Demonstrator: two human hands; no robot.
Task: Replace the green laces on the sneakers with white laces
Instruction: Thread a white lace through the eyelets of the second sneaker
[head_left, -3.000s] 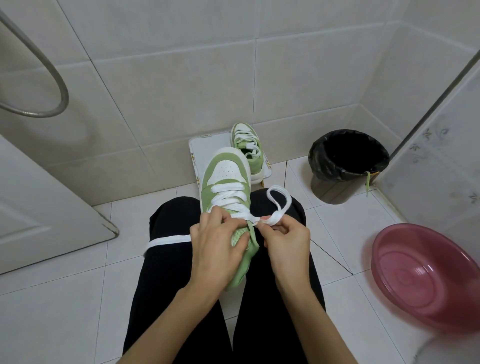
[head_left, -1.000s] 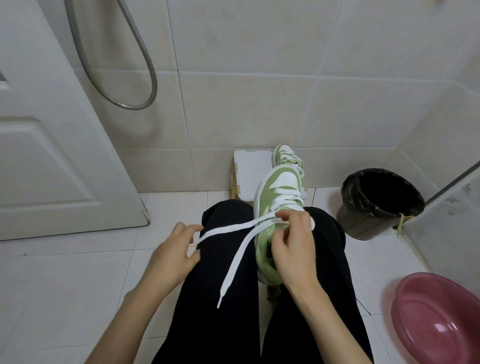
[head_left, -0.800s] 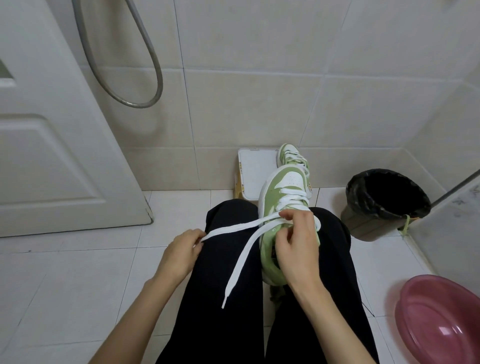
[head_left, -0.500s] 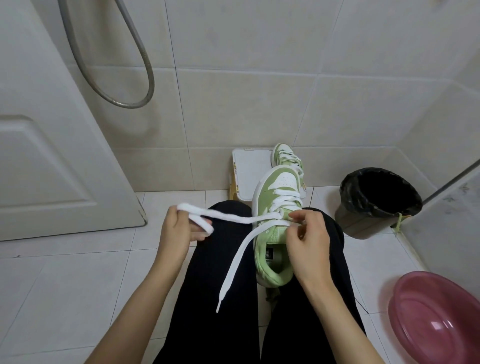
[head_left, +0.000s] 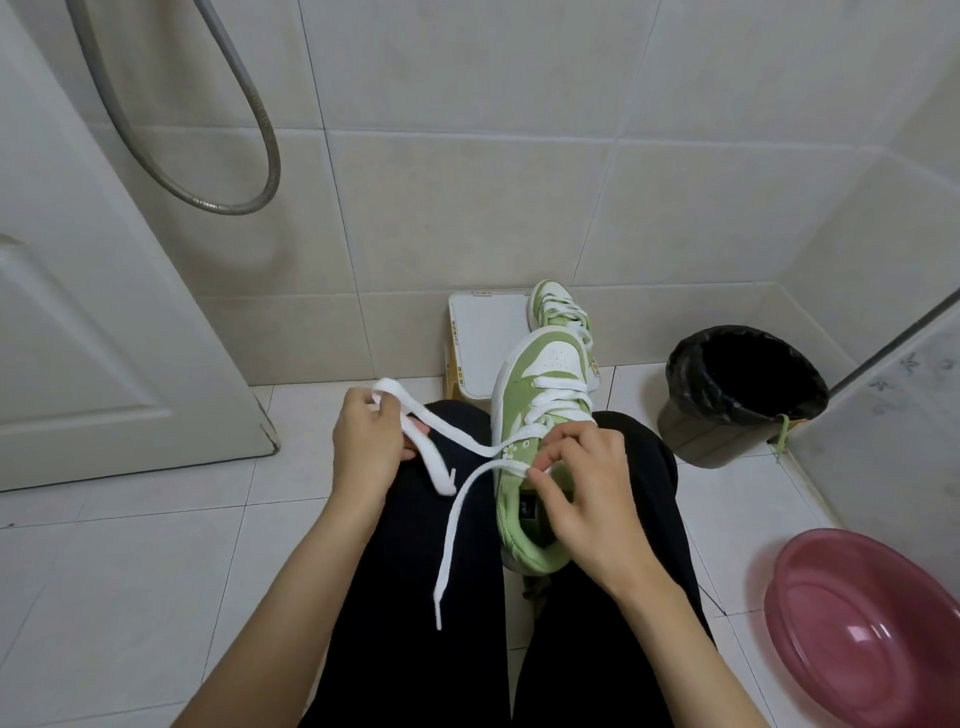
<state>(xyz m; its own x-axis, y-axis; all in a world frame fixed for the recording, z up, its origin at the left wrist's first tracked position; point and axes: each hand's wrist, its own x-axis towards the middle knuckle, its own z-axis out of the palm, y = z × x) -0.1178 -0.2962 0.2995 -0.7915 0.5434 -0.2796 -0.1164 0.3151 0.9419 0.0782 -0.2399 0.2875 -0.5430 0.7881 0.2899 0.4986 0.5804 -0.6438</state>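
A green and white sneaker lies between my knees, toe pointing away, threaded with a white lace. My left hand grips a folded loop of one lace end above my left knee. My right hand pinches the other lace strand at the sneaker's top eyelets; that strand's free end hangs down over my left thigh. A second green sneaker with white laces stands on a small white stool against the wall.
A black-lined waste bin stands to the right, a green lace hanging at its rim. A pink basin sits at the lower right. A white door is on the left, with a shower hose above and a glass partition at the right.
My left hand has folded the lace end into a loop and drawn it slightly lower and nearer. My right hand has shifted down onto the other strand at the top eyelets.
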